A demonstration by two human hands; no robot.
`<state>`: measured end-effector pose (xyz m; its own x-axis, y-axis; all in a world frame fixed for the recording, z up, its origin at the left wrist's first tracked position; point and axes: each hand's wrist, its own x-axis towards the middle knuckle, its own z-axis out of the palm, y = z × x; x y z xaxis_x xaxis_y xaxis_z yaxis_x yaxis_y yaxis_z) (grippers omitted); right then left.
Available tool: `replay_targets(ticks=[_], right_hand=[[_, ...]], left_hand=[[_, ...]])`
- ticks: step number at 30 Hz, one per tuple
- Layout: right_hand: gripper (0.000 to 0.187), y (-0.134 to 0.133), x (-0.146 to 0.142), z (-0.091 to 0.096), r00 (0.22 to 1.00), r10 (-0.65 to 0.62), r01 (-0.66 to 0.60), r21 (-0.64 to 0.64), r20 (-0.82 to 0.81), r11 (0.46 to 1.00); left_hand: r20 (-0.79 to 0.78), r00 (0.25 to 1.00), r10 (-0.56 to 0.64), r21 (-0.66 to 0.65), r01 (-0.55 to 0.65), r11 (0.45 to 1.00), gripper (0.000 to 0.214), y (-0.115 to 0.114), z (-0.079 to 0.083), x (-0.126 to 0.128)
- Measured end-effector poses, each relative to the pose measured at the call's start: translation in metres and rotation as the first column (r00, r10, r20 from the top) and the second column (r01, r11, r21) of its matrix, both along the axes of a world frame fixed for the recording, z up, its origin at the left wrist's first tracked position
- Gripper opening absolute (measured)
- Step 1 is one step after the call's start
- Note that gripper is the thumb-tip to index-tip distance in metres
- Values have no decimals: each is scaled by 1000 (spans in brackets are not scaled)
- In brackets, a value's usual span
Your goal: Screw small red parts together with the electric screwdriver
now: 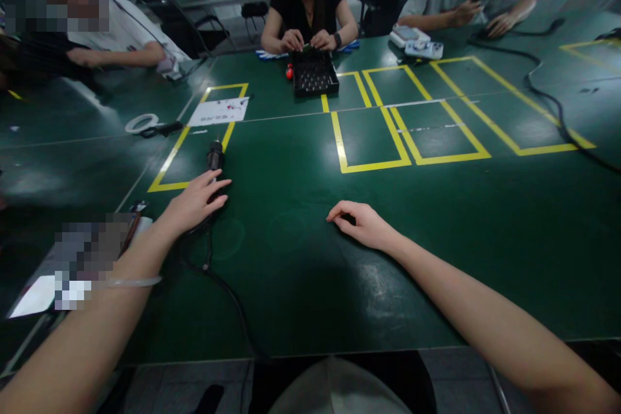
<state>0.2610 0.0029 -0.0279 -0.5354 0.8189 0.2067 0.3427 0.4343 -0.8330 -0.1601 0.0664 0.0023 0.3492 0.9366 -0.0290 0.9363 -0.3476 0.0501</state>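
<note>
My left hand (196,202) reaches over a black corded tool that looks like an electric screwdriver (215,156). Its fingers are spread, and they lie over the rear part of the tool without wrapping round it. A thin bit points away from me at the tool's far end, and its black cable (235,297) runs back towards the table's near edge. My right hand (359,223) rests on the green table (291,194) with thumb and fingertips curled together. Nothing shows between them.
Yellow tape outlines (373,165) mark the tabletop. A white paper sheet (219,111), a tape roll (141,123) and scissors (162,130) lie left. Opposite, a person's hands (310,41) work above a black tray (315,87). Phones (423,49) and a black cable (553,94) lie right.
</note>
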Motion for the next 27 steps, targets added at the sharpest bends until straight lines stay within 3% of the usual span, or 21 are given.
replay_targets(ticks=[5, 9, 16, 19, 22, 24, 27], right_hand=[[20, 0, 0, 0, 1000, -4, 4, 10, -1, 1000], [20, 0, 0, -1, 1000, 4, -4, 16, 0, 1000], [18, 0, 1, -2, 1000, 11, -11, 9, 4, 1000], [18, 0, 0, -1, 1000, 7, -7, 10, 10, 1000], [18, 0, 0, -1, 1000, 6, -6, 6, 9, 1000], [18, 0, 0, -1, 1000, 9, -9, -8, -7, 1000], [19, 0, 0, -1, 998, 9, -12, -53, -56, 999]], left_hand=[[-194, 952, 237, 121, -216, 969, 49, -13, 22, -7], [-325, 904, 277, 149, -240, 959, 40, -30, 32, 16], [-303, 857, 417, 200, -371, 907, 43, -39, 39, 41], [-137, 871, 471, 169, -448, 878, 43, -35, 42, 44], [251, 873, 418, -49, -420, 906, 42, -34, 37, 60], [484, 790, 377, -253, -286, 924, 42, -36, 30, 82], [695, 591, 409, -482, -38, 875, 45, -46, 21, 125]])
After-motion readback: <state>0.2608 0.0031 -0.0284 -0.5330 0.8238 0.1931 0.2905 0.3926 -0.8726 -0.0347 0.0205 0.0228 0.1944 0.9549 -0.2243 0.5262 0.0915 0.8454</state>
